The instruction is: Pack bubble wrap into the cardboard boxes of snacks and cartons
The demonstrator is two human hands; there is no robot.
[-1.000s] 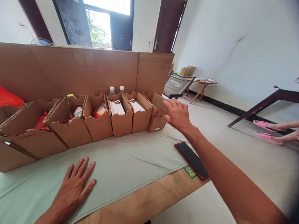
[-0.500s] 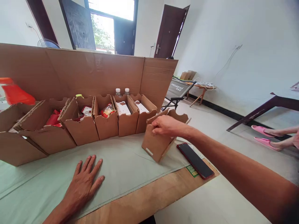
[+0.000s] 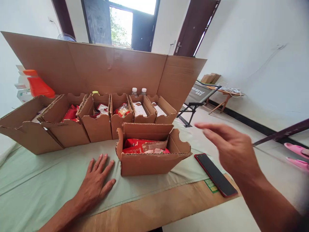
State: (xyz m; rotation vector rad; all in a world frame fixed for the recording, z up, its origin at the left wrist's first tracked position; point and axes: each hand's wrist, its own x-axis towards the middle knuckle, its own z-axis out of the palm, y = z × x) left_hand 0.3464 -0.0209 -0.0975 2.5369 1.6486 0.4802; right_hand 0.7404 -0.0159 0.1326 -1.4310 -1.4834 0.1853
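Observation:
A cardboard bin point(image 3: 149, 166) stands lengthwise in front of me on the pale green cloth point(image 3: 65, 170). Inside it lie red packets point(image 3: 137, 146) and something pink. My left hand point(image 3: 98, 178) rests flat on the cloth, fingers spread, just left of the bin and apart from it. My right hand point(image 3: 235, 149) hangs in the air right of the bin, above the phone point(image 3: 214, 174). It holds nothing; its fingers are stretched out and slightly blurred.
Behind stands a row of several cardboard bins point(image 3: 98, 130) with packets and white boxes in them. A tall cardboard screen point(image 3: 116, 71) backs the row. An orange-capped red bottle point(image 3: 40, 84) leans at the left. A folding chair point(image 3: 200, 91) stands beyond the table.
My right hand has let go of the cardboard bin and moved off to the right. The bin has turned lengthwise and now stands level. My left hand stays flat on the cloth.

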